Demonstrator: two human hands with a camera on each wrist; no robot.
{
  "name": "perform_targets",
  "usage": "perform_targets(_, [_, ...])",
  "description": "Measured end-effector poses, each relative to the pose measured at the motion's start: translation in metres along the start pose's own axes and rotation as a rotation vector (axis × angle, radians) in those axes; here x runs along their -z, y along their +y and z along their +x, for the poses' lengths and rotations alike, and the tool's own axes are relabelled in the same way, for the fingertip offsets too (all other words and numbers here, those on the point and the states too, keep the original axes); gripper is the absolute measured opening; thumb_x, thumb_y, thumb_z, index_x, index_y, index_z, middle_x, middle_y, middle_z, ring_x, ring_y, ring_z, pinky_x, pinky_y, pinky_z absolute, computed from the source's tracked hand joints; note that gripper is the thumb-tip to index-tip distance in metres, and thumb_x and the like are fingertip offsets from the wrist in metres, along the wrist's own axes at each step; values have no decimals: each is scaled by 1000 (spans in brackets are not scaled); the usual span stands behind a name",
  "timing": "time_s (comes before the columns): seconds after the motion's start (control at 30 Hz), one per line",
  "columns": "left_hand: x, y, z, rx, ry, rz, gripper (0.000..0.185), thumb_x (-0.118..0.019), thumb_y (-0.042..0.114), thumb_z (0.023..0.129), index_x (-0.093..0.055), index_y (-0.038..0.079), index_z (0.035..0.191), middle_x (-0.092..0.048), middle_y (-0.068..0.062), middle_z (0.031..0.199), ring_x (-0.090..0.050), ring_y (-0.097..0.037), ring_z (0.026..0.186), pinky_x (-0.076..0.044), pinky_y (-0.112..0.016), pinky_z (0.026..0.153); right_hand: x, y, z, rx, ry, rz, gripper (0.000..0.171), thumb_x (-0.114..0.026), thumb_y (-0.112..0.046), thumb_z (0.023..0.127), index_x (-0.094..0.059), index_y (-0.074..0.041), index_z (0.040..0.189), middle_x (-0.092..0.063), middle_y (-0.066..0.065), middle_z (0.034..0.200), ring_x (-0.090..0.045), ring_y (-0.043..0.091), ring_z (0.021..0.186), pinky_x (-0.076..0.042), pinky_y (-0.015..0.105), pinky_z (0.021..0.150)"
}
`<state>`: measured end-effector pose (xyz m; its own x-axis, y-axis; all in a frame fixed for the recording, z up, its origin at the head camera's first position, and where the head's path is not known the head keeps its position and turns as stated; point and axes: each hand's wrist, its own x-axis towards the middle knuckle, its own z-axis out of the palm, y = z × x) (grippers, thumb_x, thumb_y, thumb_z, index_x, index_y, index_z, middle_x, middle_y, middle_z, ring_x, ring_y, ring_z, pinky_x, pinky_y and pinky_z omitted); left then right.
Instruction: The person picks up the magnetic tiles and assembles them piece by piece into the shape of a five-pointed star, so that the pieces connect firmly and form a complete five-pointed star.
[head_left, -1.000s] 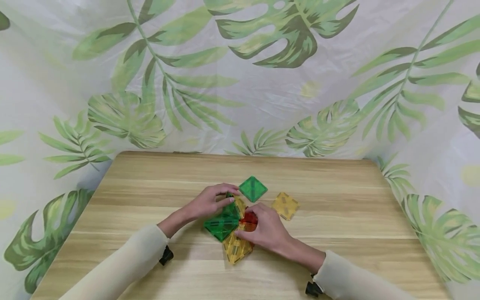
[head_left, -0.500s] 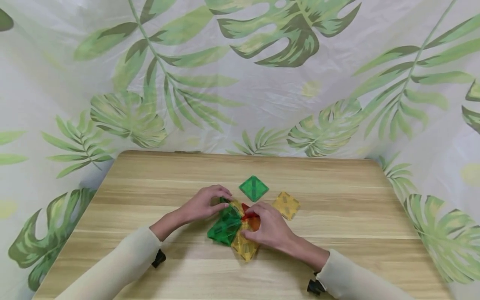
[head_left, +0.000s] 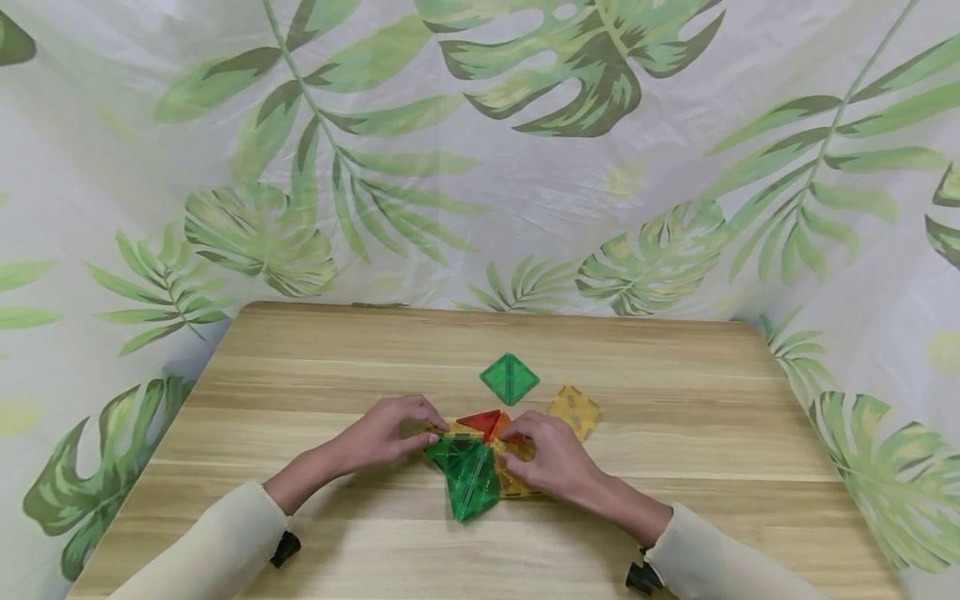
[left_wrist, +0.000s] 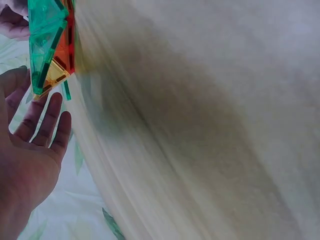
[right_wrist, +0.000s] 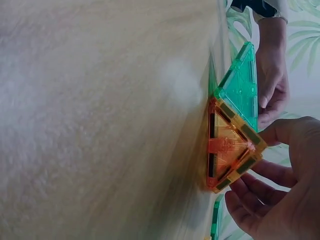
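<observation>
A low, pointed structure of translucent magnetic tiles (head_left: 472,485) sits on the table between both hands. Its green tiles (right_wrist: 242,92) face left and front, yellow ones (head_left: 517,485) lie at the right, and a red one (head_left: 482,423) shows at the back. With thumb and fingertips, the left hand (head_left: 393,432) pinches the structure's left corner. The right hand (head_left: 558,457) grips its right side near the peak, covering part of the yellow and red tiles. In the right wrist view, thumb and fingers meet at a yellow-edged corner (right_wrist: 256,145).
Behind the structure, a green diamond-shaped tile pair (head_left: 510,379) lies flat on the wooden table (head_left: 330,350). A yellow square tile (head_left: 576,412) lies flat to its right, just beyond the right hand. A leaf-patterned cloth (head_left: 525,208) hangs behind the table.
The structure has turned counterclockwise: its green side swung from left to front, yellow from front to right, and red came into view at the back. The left hand moved left and nearer.
</observation>
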<state>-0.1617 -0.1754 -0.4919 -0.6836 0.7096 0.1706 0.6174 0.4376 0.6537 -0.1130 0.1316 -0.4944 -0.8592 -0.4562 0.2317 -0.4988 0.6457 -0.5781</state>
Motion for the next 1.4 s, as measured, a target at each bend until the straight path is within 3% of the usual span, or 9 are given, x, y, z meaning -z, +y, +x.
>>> perform_targets(0.13, [-1, -1, -1, -6, 7, -14, 15, -75, 11, 100, -80, 15, 113, -75, 4, 112, -71, -17, 106, -60, -45, 95, 3, 2, 2, 4, -33, 21, 21, -84, -12, 85, -80, -9, 105, -77, 2, 103, -72, 16, 94, -62, 34, 82])
perform_targets(0.27, [1, -2, 6, 32, 15, -99, 17, -71, 15, 103, -77, 9, 118, -76, -1, 115, -71, -18, 108, -60, -46, 96, 9, 8, 9, -21, -44, 64, 24, -84, -15, 89, -79, -4, 110, -78, 9, 106, -73, 23, 95, -63, 40, 83])
perform_targets(0.53, [4, -11, 35, 213, 1, -296, 39, -65, 16, 107, -63, -5, 140, -66, -22, 140, -66, -36, 126, -54, -48, 108, 22, 41, 38, -172, 69, 112, 36, -83, -14, 91, -74, 5, 120, -75, 20, 112, -74, 34, 97, -64, 46, 82])
perform_targets(0.73, [1, -18, 54, 321, -42, -372, 53, -62, 17, 108, -46, -3, 155, -49, -24, 158, -47, -41, 147, -38, -56, 121, 26, 62, 52, -277, 44, 121, 43, -80, -15, 94, -70, 6, 130, -74, 23, 118, -75, 35, 102, -63, 47, 87])
perform_targets(1.0, [-4, -15, 73, 332, -92, -398, 63, -61, 15, 108, -34, -2, 162, -37, -21, 167, -36, -40, 154, -32, -57, 125, 30, 66, 59, -357, 20, 143, 48, -80, -14, 93, -67, 7, 133, -75, 22, 115, -75, 35, 106, -62, 47, 92])
perform_targets(1.4, [-12, -3, 82, 359, -148, -457, 64, -59, 12, 108, -30, -6, 163, -32, -24, 169, -29, -39, 158, -28, -55, 127, 22, 59, 61, -418, 46, 209, 45, -79, -8, 92, -67, 7, 133, -75, 21, 118, -73, 33, 107, -62, 44, 93])
